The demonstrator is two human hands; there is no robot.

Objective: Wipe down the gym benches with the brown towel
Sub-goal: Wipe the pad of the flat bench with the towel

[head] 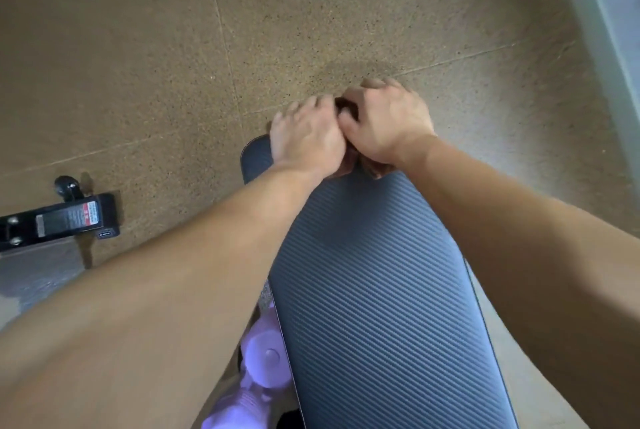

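At the bench end, left hand and right hand grip the brown towel.

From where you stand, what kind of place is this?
Probably a gym: a padded ribbed bench, speckled rubber-like floor tiles, and what look like purple dumbbells beside it.

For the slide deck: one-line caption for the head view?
Wipe-down: left hand and right hand hold the towel on the far end of the bench.
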